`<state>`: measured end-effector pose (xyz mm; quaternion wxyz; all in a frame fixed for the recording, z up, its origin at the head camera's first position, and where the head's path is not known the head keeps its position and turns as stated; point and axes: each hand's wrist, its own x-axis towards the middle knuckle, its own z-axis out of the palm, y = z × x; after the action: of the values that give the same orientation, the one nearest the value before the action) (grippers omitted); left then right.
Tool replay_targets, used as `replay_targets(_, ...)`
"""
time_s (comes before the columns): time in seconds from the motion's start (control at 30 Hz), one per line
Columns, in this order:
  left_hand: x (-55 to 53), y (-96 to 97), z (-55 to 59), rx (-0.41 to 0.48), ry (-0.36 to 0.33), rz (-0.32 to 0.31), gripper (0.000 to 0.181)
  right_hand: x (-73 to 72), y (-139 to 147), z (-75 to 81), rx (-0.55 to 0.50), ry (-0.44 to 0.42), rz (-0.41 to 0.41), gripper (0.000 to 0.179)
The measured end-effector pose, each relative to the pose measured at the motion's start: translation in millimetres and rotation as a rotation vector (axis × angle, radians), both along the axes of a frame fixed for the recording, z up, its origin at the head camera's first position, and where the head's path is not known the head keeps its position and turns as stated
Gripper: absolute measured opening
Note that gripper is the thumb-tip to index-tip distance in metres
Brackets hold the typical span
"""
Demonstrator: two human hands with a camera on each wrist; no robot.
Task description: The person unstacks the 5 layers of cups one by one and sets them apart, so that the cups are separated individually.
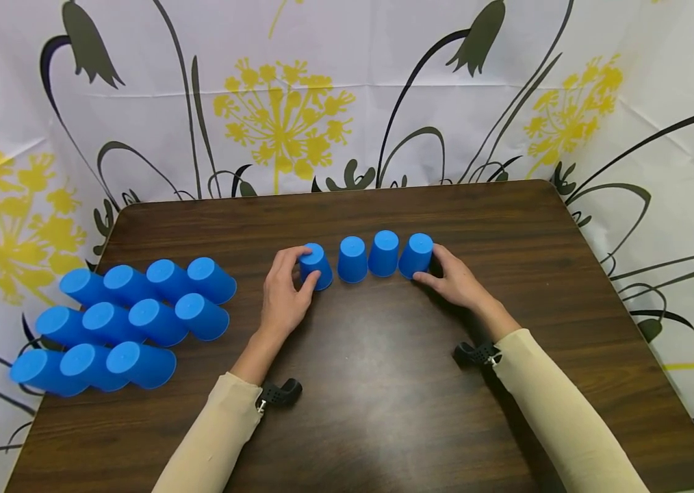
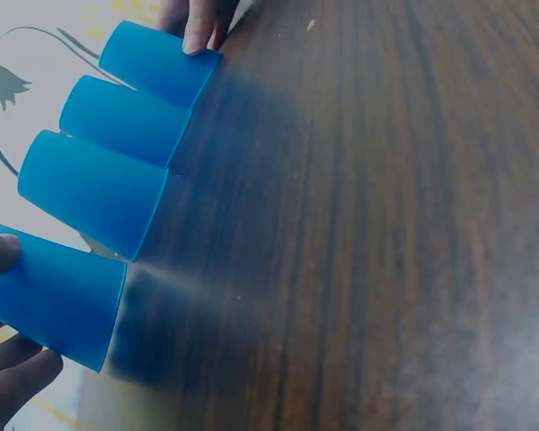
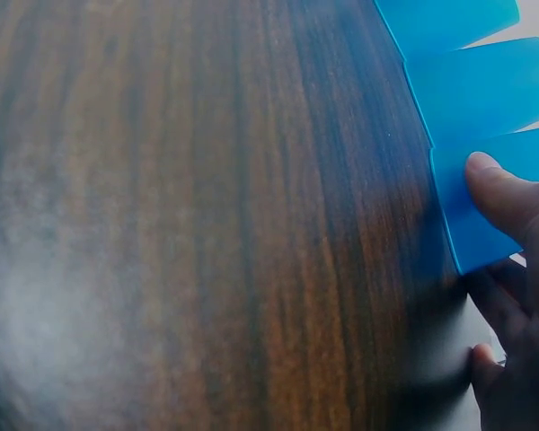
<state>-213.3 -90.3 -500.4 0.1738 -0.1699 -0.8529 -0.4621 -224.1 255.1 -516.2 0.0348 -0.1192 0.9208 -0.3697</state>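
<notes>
Several blue plastic cups stand upside down in a row at the middle back of the table. My left hand [image 1: 283, 294] pinches the leftmost cup [image 1: 317, 268] between thumb and fingers; a small gap parts it from its neighbour. At the other end, the rightmost cup [image 1: 416, 257] is gripped by my right hand [image 1: 459, 279], thumb in front and fingers behind. Between them are two untouched cups, one left of centre [image 1: 352, 261] and one right of centre [image 1: 383, 256]. In the right wrist view the held cup [image 3: 472, 211] touches or nearly touches the cup beside it [image 3: 485, 90].
On the left of the brown wooden table [image 1: 384, 411], more blue upside-down cups [image 1: 150, 366] stand close together in three rows. A white cloth with flower prints [image 1: 359, 89] hangs behind the table. Black bands [image 1: 282, 392] are on both wrists.
</notes>
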Motion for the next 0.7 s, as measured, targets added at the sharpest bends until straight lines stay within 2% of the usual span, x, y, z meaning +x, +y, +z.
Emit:
replay_targets(0.17,7.2,-3.8,4.9,0.003,0.016,0.001,0.04,0.5,0,-0.4,-0.002,0.002,-0.002,0.068)
replay_targets(0.3,20.9,-12.0,11.0,-0.007,0.016,0.005,0.04,0.5,0,-0.1,-0.003,0.003,0.003,0.067)
replay_targets(0.5,53.9,-35.6,19.3,-0.005,0.037,0.023,0.046,1.3,0,0.8,-0.002,0.002,0.002,0.069)
replay_targets(0.7,94.5,-72.0,22.5,-0.041,0.035,0.143,0.049,0.6,0,1.0,-0.008,0.0,0.002,0.068)
